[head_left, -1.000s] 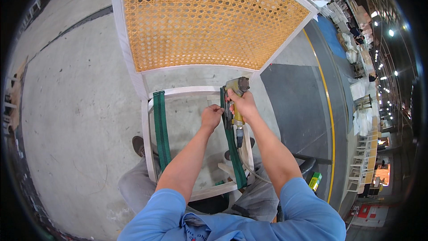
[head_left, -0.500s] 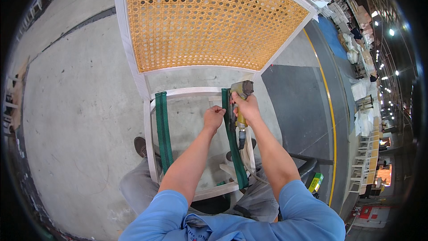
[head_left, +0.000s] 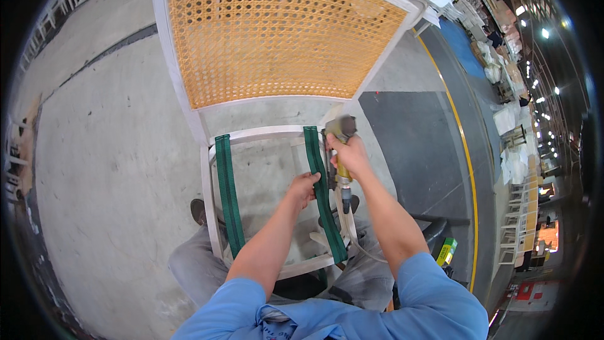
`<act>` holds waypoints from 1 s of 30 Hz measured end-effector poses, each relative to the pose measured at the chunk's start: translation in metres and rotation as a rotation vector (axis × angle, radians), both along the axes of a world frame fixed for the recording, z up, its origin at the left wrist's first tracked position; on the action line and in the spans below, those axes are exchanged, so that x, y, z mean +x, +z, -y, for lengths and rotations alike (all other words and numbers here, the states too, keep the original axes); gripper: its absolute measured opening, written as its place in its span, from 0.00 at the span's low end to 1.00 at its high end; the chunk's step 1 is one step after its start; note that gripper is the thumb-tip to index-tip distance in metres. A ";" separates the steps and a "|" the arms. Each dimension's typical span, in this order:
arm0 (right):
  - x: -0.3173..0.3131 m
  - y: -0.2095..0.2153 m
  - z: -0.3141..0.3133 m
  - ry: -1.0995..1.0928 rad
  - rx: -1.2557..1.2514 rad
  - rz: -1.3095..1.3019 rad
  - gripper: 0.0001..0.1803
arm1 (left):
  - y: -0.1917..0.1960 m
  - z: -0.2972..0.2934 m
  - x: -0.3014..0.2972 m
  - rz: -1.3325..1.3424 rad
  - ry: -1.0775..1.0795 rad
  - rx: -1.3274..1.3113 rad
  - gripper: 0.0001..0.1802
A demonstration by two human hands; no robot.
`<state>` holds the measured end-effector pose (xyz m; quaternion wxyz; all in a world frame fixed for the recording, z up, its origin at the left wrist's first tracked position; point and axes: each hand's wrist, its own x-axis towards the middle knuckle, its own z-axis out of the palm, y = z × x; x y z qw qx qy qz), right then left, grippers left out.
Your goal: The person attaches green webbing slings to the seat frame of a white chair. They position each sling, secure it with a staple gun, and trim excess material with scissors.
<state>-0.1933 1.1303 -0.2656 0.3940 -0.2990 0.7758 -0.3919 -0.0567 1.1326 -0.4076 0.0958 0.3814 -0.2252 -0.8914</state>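
While the chair frame (head_left: 267, 131) extends beneath the left hand (head_left: 304, 189) and right hand (head_left: 350, 153), the green strap (head_left: 325, 211) lies between them, long axis running fore and aft. Just right of the strap, the right hand grips a pneumatic tool (head_left: 340, 128); the left, nearer, pinches the strap's edge.

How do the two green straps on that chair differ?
The left strap runs fairly straight, while the right strap bends along its length. The left hand touches the right strap; no hand is on the left strap. The right strap's near end shows at the near rail; the left strap's is hidden. Both are green and meet the far rail.
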 end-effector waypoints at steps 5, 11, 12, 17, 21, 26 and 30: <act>-0.027 0.109 -0.097 -0.060 -0.152 0.061 0.21 | 0.024 -0.056 0.024 -0.294 0.063 0.147 0.19; -0.119 0.187 -0.323 -0.456 0.039 -0.022 0.22 | 0.072 -0.164 0.046 -0.168 0.040 0.245 0.22; -0.131 0.184 -0.359 -0.488 0.019 -0.011 0.22 | 0.072 -0.180 0.056 -0.181 -0.009 0.252 0.22; -0.157 0.113 -0.498 -0.729 0.089 0.252 0.25 | 0.043 -0.212 0.087 -0.023 -0.048 0.402 0.20; -0.167 0.040 -0.551 -0.825 0.030 0.536 0.24 | 0.033 -0.219 0.086 -0.012 0.003 0.311 0.21; -0.177 0.021 -0.599 -0.817 0.183 0.192 0.28 | 0.048 -0.239 0.065 0.044 0.126 0.208 0.24; -0.183 0.046 -0.601 -0.474 0.689 -0.734 0.28 | 0.038 -0.237 0.072 0.096 0.188 0.089 0.25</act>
